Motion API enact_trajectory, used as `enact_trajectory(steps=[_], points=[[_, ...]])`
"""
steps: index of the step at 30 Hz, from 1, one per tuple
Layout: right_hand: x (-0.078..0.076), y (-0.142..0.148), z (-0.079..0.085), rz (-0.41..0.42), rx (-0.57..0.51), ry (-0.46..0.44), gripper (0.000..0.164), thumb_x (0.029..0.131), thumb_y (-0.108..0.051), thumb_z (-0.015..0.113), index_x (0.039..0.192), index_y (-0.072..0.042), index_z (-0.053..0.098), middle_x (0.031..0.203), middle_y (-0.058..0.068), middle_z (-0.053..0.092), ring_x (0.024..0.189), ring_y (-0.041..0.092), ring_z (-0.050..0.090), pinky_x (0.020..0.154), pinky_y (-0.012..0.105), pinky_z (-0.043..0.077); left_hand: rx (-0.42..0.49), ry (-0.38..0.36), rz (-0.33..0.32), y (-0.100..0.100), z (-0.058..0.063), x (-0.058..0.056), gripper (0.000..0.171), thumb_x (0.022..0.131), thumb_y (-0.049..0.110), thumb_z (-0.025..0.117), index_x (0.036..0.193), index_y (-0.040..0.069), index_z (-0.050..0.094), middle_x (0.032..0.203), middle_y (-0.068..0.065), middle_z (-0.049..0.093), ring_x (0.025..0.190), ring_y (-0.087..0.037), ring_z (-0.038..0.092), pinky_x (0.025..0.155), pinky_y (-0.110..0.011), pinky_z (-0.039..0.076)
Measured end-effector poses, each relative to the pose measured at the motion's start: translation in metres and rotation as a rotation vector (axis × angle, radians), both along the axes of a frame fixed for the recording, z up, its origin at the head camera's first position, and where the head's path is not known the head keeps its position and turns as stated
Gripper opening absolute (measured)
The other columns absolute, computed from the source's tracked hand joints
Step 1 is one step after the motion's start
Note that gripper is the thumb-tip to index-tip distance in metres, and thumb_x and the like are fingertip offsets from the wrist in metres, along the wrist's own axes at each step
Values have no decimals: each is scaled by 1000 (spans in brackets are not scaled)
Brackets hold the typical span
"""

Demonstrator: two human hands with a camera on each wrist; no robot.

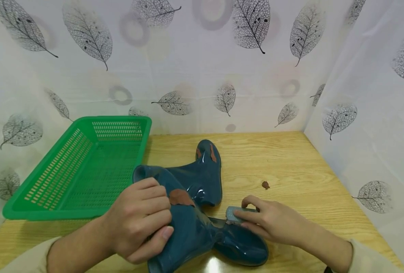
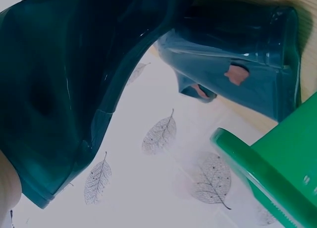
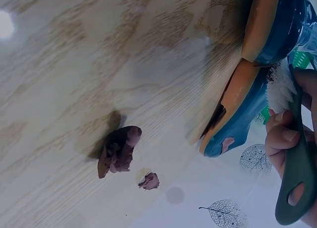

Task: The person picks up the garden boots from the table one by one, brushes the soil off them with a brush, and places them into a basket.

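A dark blue rubber boot (image 1: 191,231) lies tilted on its side, its toe toward the right. My left hand (image 1: 144,220) grips the upper shaft; in the left wrist view the shaft (image 2: 44,89) fills the left side. My right hand (image 1: 273,222) holds a scrub brush (image 1: 234,214) against the boot's instep. The right wrist view shows the brush's green handle with a hole and its white bristles (image 3: 281,89) at the boot. A brown, mud-like patch (image 1: 181,197) marks the shaft beside my left knuckles. Behind lies a second blue boot (image 1: 209,178), with brown patches near its toe.
A green slotted plastic basket (image 1: 142,151) stands at the left on the wood-grain table (image 1: 311,182). Brown clumps (image 3: 119,151) lie on the table right of the boots. A white leaf-print sheet (image 1: 195,76) stands behind and at both sides.
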State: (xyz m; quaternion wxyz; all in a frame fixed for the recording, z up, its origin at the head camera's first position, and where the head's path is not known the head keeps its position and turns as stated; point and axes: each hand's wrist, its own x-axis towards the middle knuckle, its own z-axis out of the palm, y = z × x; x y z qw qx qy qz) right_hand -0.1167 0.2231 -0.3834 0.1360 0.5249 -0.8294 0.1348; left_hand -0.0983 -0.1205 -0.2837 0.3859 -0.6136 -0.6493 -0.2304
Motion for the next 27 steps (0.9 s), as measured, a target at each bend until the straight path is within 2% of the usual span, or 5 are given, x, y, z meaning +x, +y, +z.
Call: enact_trajectory(steps=[20, 27], points=[[-1, 7, 3, -23, 72, -41, 28, 92, -24, 72, 120, -20, 73, 108, -1, 57, 66, -9, 44, 58, 3, 37, -2, -20, 15, -3, -2, 2, 40, 95, 18, 43, 55, 20, 46, 56, 8, 40, 54, -8, 33, 60, -23, 30], [-3, 13, 3, -26, 76, -17, 27, 91, -24, 74, 118, -18, 74, 108, 1, 58, 65, -9, 46, 57, 4, 39, 4, -19, 10, -3, -2, 2, 40, 95, 18, 43, 55, 21, 45, 56, 9, 38, 53, -8, 31, 60, -23, 29]])
